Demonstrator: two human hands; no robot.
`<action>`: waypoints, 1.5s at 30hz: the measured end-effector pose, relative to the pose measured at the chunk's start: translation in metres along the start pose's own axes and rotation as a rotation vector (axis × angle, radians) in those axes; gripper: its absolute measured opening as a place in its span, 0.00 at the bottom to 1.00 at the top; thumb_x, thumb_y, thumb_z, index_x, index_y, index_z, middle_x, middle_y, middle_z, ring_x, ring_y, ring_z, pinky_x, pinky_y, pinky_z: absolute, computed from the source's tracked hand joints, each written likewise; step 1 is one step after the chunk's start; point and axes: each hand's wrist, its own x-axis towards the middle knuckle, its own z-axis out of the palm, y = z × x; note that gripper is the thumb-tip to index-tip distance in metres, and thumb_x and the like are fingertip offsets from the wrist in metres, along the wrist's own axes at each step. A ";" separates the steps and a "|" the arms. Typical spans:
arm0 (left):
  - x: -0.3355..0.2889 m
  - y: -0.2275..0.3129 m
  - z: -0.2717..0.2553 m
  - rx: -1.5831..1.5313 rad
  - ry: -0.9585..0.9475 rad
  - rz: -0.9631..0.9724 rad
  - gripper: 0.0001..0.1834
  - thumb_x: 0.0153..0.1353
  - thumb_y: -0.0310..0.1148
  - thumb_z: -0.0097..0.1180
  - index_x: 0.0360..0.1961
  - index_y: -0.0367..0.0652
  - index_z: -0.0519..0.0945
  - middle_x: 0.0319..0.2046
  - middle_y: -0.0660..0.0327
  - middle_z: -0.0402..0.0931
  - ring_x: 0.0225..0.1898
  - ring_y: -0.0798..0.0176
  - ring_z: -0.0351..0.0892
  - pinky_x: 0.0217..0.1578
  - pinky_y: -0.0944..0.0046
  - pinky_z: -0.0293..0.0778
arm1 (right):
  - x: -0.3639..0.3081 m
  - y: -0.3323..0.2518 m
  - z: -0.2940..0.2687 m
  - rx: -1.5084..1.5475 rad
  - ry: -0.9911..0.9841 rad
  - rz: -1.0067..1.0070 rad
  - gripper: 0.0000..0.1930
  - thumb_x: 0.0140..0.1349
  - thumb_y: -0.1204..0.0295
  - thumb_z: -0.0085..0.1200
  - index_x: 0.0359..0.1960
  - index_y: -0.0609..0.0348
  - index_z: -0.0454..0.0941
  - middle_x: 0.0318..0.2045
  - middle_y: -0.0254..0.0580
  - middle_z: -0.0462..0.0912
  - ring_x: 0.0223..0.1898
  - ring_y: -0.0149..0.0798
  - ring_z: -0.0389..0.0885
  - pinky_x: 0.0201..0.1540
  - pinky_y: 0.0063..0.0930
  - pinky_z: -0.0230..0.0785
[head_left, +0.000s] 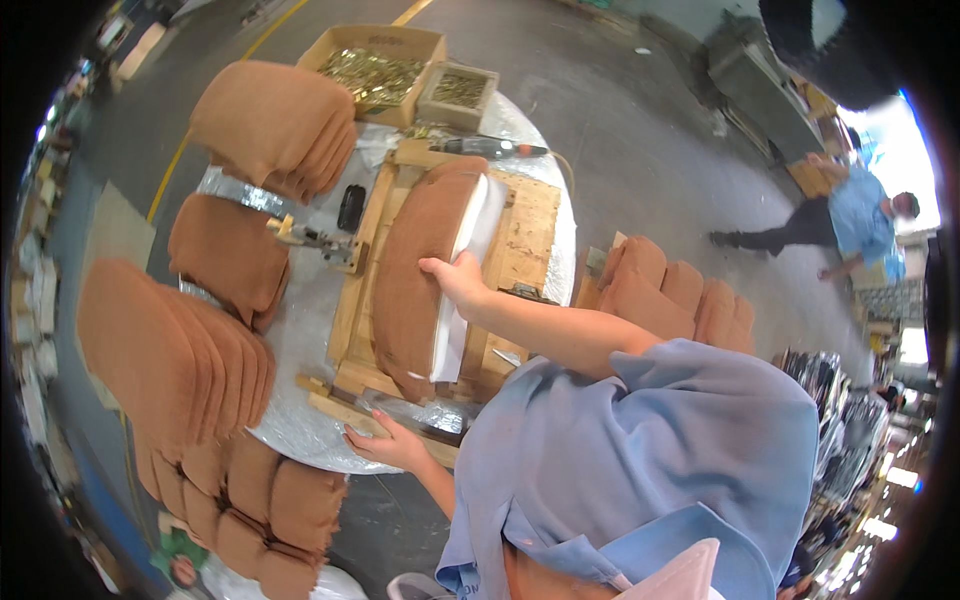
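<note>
A brown fabric-covered cushion panel with a white edge stands tilted on a wooden jig. My right hand grips the panel's white side, thumb on the brown face and the other fingers mostly hidden behind it. Lower down, my left hand is open, its fingers apart, beside the jig's near corner. Nothing shows in it. A toggle clamp is fixed at the jig's left side. Across the jig's far end lies a dark handheld power tool.
Stacked brown cushions line the left of the plastic-covered round table; more cushions stand at right. A cardboard box of brass-coloured hardware and a smaller box of fasteners sit at the back. A person in blue walks at far right.
</note>
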 end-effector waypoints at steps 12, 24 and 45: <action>0.012 0.222 -0.016 -1.090 -0.575 -0.129 0.32 0.83 0.56 0.45 0.72 0.39 0.72 0.66 0.53 0.77 0.69 0.52 0.74 0.68 0.45 0.69 | -0.166 -0.179 -0.145 -0.518 -0.352 -0.818 0.27 0.59 0.65 0.71 0.57 0.66 0.79 0.49 0.57 0.88 0.46 0.53 0.90 0.50 0.44 0.81; 0.047 0.303 -0.002 -1.747 -0.969 -0.628 0.35 0.81 0.59 0.45 0.76 0.45 0.68 0.68 0.56 0.75 0.70 0.54 0.72 0.67 0.44 0.69 | -0.137 -0.087 -0.292 -0.594 -0.082 -0.807 0.40 0.62 0.62 0.73 0.73 0.61 0.70 0.74 0.56 0.70 0.73 0.52 0.71 0.74 0.44 0.66; 0.019 0.184 0.031 -1.275 -0.576 -0.435 0.21 0.79 0.46 0.58 0.60 0.40 0.81 0.47 0.59 0.85 0.45 0.65 0.85 0.45 0.65 0.79 | 0.040 -0.296 0.126 0.589 -0.758 -0.205 0.23 0.75 0.63 0.62 0.66 0.59 0.74 0.63 0.46 0.80 0.65 0.48 0.79 0.64 0.48 0.78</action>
